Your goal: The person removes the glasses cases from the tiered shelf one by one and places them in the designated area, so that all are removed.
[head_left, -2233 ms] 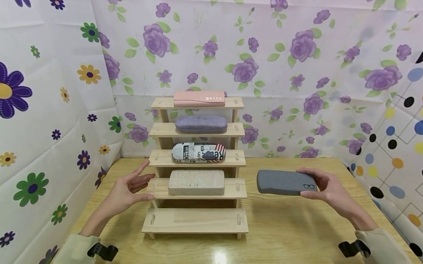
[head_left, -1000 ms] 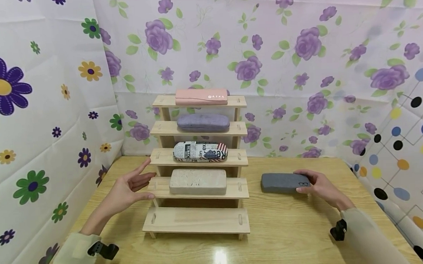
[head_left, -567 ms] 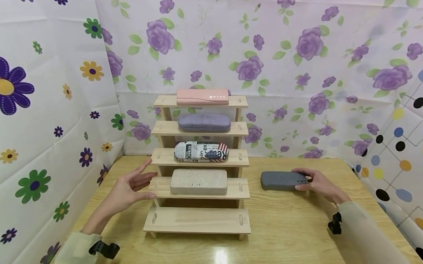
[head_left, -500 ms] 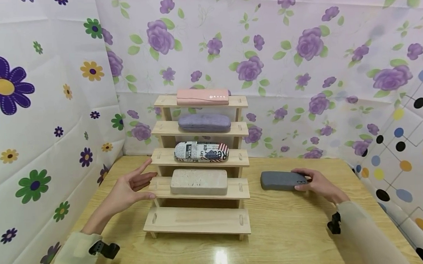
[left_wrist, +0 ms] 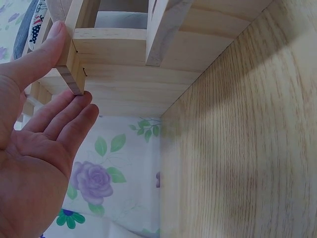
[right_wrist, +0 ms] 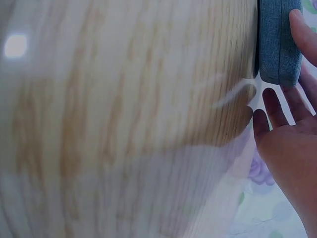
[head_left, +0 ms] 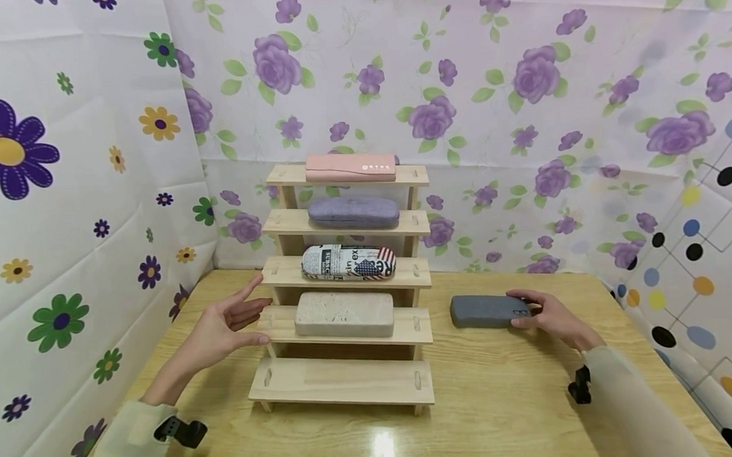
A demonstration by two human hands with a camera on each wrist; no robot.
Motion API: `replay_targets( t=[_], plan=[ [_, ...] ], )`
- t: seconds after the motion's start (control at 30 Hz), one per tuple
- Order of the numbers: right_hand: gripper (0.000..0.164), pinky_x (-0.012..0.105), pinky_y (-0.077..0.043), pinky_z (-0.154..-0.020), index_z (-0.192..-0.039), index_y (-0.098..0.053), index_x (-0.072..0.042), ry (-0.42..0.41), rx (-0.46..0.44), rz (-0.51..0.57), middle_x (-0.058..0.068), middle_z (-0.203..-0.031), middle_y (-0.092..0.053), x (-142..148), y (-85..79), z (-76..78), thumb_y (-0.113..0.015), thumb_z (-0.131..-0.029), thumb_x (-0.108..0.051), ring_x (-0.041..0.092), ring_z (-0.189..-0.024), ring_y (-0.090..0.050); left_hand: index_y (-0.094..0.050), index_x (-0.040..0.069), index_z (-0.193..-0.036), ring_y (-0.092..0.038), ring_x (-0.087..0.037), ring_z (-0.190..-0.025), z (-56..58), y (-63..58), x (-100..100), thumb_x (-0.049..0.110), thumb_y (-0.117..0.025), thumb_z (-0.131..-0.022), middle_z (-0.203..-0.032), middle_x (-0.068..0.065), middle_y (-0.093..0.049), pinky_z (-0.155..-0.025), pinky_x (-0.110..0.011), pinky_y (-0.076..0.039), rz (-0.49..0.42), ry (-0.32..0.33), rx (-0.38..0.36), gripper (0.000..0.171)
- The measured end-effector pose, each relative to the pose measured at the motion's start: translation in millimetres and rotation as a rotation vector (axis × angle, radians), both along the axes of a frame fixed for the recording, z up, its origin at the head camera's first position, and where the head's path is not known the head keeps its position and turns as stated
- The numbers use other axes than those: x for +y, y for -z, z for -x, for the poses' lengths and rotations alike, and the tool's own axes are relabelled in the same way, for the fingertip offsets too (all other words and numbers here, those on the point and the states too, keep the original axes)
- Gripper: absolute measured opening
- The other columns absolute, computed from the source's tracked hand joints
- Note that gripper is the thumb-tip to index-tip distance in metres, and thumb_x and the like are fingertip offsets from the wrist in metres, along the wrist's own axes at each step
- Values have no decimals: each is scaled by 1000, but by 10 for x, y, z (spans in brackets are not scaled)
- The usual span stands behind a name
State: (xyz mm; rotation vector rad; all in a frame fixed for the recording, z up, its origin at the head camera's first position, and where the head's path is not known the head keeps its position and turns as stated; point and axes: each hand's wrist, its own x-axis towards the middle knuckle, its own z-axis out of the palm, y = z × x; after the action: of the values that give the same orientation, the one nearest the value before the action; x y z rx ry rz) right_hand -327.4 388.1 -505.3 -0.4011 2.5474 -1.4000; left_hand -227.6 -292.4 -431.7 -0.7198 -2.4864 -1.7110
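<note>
My right hand (head_left: 553,319) grips the right end of a blue-grey glasses case (head_left: 480,311) marked with a small glasses outline. Its thumb lies along the front and its fingers behind, with the case low at the tabletop, right of a wooden stepped rack (head_left: 341,384). At the rack's left side, my left hand (head_left: 215,334) holds a shelf end between thumb and fingertips, as the left wrist view shows. Up the rack sit a cream case (head_left: 345,314), a newspaper-print case (head_left: 348,263), a purple case (head_left: 353,213) and a pink case (head_left: 350,168). The lowest shelf is bare.
The rack stands on a wood-grain table (head_left: 499,399) with a glare spot near its front. Floral cloth (head_left: 483,117) hangs behind, flower-print cloth (head_left: 100,231) on the left and dotted cloth (head_left: 707,277) on the right.
The right hand has lowered the blue-grey glasses case and moved it back to the tabletop; over the last half second it barely moves. The left hand stays at the rack.
</note>
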Motion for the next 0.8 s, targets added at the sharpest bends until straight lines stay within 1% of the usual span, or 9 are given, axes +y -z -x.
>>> replay_targets(
  t=[0.1, 0.17, 0.27, 0.33, 0.43, 0.5, 0.6, 0.73, 0.8],
  plan=[
    [78, 43, -52, -101, -160, -44, -3, 12, 2, -1, 28, -156, -43, 5, 1, 19, -83, -95, -22, 45, -131, -50, -29, 22, -169, -55, -37, -135, 1, 3, 1, -1, -89, -82, -147, -26, -56, -104, -30, -54, -3, -1, 3, 108],
    [78, 44, -52, -101, -160, -43, -3, 21, -4, 5, 28, -156, -43, 2, 4, 33, -82, -95, -21, 46, -131, -50, -30, 22, -169, -56, -36, -135, 2, 6, -1, 0, -90, -82, -147, -26, -57, -104, -33, -54, 1, -2, 6, 108],
    [78, 41, -54, -99, -161, -41, -1, 25, -4, 3, 30, -156, -41, -3, 2, 67, -81, -96, -19, 49, -132, -49, -30, 23, -169, -56, -36, -135, 7, 13, -8, 0, -90, -82, -147, -25, -57, -105, -38, -53, 3, -1, 8, 108],
    [78, 46, -54, -101, -161, -40, 0, 24, -6, 2, 30, -157, -40, -14, -8, 97, -80, -97, -18, 51, -134, -47, -30, 23, -169, -56, -37, -135, 8, 17, -14, 0, -90, -82, -147, -25, -57, -105, -38, -53, 3, 0, 12, 108],
    [79, 53, -51, -104, -162, -37, 1, 21, -10, 7, 32, -158, -38, -39, -33, 152, -79, -98, -18, 52, -137, -44, -30, 23, -169, -55, -37, -135, 4, 13, -21, -1, -90, -81, -147, -25, -57, -104, -35, -54, -2, 0, 12, 108],
    [79, 55, -49, -106, -162, -37, 0, 27, -21, 12, 32, -158, -38, -54, -50, 186, -79, -98, -18, 51, -136, -44, -30, 22, -169, -56, -37, -134, 3, 8, -18, -1, -90, -81, -147, -26, -57, -104, -33, -54, -1, -3, 16, 108],
    [79, 51, -49, -106, -162, -36, 1, 38, -28, 11, 32, -157, -39, -63, -59, 234, -79, -98, -17, 48, -135, -46, -30, 21, -168, -56, -37, -134, 1, 0, -8, -2, -90, -81, -147, -27, -57, -104, -35, -54, -3, -3, 14, 108],
    [78, 44, -50, -103, -161, -37, 2, 59, -27, 2, 33, -155, -40, -69, -49, 296, -79, -98, -15, 48, -134, -46, -29, 20, -169, -55, -38, -135, -2, -6, 7, -2, -90, -81, -147, -27, -56, -105, -40, -53, -5, 8, 10, 108],
    [79, 44, -50, -103, -162, -35, 3, 57, -26, -2, 34, -156, -38, -84, -46, 335, -78, -98, -15, 49, -136, -45, -29, 20, -169, -54, -38, -136, -7, -10, 4, -2, -89, -81, -148, -27, -55, -105, -40, -53, -7, 8, 8, 108]
  ],
)
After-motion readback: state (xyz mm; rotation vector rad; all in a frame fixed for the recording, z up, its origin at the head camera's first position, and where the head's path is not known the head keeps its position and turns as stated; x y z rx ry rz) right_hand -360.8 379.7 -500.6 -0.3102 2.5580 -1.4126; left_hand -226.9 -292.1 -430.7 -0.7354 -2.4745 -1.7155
